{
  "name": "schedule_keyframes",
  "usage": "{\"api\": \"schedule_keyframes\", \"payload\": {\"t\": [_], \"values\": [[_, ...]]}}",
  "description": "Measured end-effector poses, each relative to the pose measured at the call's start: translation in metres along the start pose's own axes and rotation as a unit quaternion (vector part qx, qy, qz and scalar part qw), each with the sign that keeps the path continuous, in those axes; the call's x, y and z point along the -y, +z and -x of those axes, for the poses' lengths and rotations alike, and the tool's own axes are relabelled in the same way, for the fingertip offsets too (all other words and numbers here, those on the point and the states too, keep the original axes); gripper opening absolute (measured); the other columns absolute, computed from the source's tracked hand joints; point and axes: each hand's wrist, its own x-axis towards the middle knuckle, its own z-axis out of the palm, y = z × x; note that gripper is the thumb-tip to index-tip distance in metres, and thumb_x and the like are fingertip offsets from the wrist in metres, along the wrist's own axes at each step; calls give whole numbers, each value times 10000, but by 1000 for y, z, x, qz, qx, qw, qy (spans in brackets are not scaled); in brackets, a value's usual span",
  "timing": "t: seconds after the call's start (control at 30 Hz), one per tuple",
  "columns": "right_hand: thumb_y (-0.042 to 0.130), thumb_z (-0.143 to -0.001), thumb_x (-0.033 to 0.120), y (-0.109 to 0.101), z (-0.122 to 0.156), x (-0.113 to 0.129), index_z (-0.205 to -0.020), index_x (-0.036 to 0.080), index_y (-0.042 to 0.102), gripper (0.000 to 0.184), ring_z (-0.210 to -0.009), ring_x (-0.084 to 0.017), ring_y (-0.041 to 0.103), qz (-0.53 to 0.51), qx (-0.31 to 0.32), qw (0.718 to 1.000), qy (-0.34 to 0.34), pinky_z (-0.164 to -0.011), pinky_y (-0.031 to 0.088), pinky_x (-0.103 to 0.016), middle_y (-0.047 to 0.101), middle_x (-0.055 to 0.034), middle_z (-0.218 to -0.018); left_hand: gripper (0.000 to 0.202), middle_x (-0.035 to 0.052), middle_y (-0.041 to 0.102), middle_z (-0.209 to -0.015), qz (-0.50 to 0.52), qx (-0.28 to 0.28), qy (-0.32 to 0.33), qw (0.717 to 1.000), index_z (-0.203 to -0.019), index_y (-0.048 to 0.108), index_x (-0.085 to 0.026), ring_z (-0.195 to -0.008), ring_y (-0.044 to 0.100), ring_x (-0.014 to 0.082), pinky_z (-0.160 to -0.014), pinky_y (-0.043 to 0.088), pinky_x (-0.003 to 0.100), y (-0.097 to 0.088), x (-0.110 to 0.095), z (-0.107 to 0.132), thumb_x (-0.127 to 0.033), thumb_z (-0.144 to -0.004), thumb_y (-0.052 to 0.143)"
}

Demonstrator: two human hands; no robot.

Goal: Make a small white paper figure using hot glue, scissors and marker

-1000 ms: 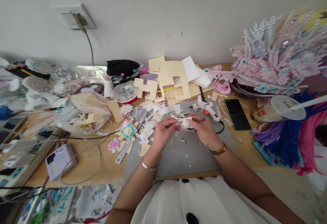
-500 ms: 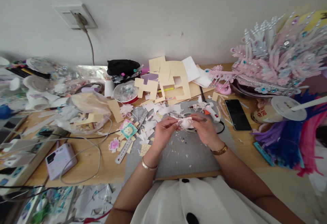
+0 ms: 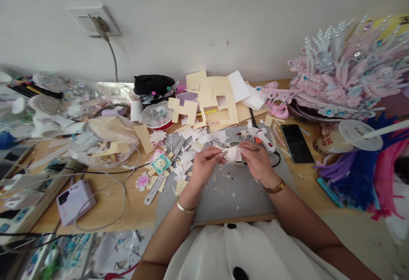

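In the middle of the frame, the left hand [image 3: 206, 164] and right hand [image 3: 257, 163] pinch a small, soft-looking white piece [image 3: 234, 154] between them, above the flat grey mat [image 3: 230, 207]. Pulling too hard could rip it. The right hand could bump the white plastic glue gun [image 3: 267, 141] just behind. White paper scraps [image 3: 186, 157] mess up the pale wooden table [image 3: 305, 183]. A plain grey-white wall [image 3: 239, 24] fills the top.

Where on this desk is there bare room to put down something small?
Mostly bare: the grey mat between left hand, right hand and white shirt; and the wood between cable loop, ruler and mat. Crowded: beyond the hands, with paper scraps, beige cut-outs and a glue gun.
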Motion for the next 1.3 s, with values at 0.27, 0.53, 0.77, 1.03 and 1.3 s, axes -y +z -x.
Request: {"api": "schedule_keyframes", "payload": {"t": [0.27,0.53,0.77,1.03,1.3], "values": [[815,-673,503,-2,1,-2,-852,313,805,262,-927,-210,639,27,50,997,-52,-783,540,-321,693,-38,-1014,366,23,684,-618,122,-10,-120,985,-763,767,-136,-578,604,114,-602,513,246,-1,-4,-3,-379,-539,924],[790,-760,442,-6,7,-6,-930,298,812,224,-959,-207,635,123,39,976,-173,-861,535,-354,678,-59,-967,365,18,706,-666,182,12,-137,974,-791,744,-141,-628,640,100,-652,531,210,3,-5,-2,-327,-543,936],[872,-610,491,1,2,-11,-672,252,776,264,-781,-177,621,38,-50,996,-68,-710,515,-311,697,-25,-816,432,16,708,-664,106,1,-113,988,-789,748,-157,-592,616,115,-619,509,249,5,-1,-2,-403,-491,942],[916,-540,476,6,3,-8,-684,206,765,340,-709,-162,606,-67,-8,994,82,-638,508,-283,698,-17,-732,340,10,663,-692,-38,-28,-8,999,-703,767,-182,-615,514,110,-594,408,252,1,6,-4,-464,-558,890],[924,-556,435,6,4,-10,-755,213,769,336,-729,-159,633,-131,27,978,158,-610,519,-261,729,-26,-800,391,-20,546,-598,-15,-18,-50,998,-626,728,-159,-567,379,84,-541,281,240,0,0,-3,-514,-561,877]]}}
